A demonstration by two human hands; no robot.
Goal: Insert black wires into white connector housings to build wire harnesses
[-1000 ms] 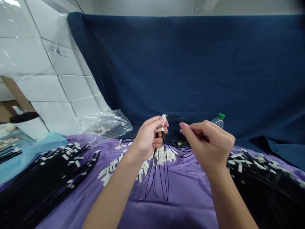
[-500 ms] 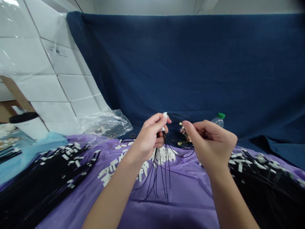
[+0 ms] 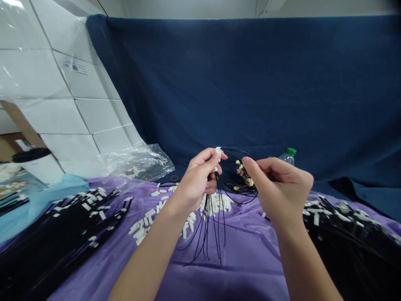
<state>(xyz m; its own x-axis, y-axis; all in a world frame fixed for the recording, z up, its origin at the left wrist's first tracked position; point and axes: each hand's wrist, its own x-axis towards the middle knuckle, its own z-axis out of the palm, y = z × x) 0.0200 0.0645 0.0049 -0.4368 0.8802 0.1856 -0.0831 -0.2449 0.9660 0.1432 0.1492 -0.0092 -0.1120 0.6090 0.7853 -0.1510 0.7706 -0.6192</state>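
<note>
Between thumb and fingers, my left hand (image 3: 200,175) pinches small white tags (image 3: 218,152) with thin black cords (image 3: 206,221) that hang below it. One black cord (image 3: 234,150) arcs from the tag at my left fingertips over to my right hand (image 3: 275,182). My right hand is closed on that cord, its thumb pressed to the curled fingers; the exact grip is hidden behind the thumb. Loose white tags (image 3: 216,205) lie in a pile on the purple cloth (image 3: 244,259) beneath my hands.
Bundles of black cords with white tags lie left (image 3: 56,234) and right (image 3: 351,246). Behind my hands are small artificial flowers (image 3: 246,175) and a green-capped bottle (image 3: 290,155). A clear plastic bag (image 3: 140,161), a black-lidded cup (image 3: 37,165) and white boxes (image 3: 50,113) stand left.
My hands have barely moved, shifting very slightly to the right with the cords. The hanging cord ends have swung a little. Both grips look the same.
</note>
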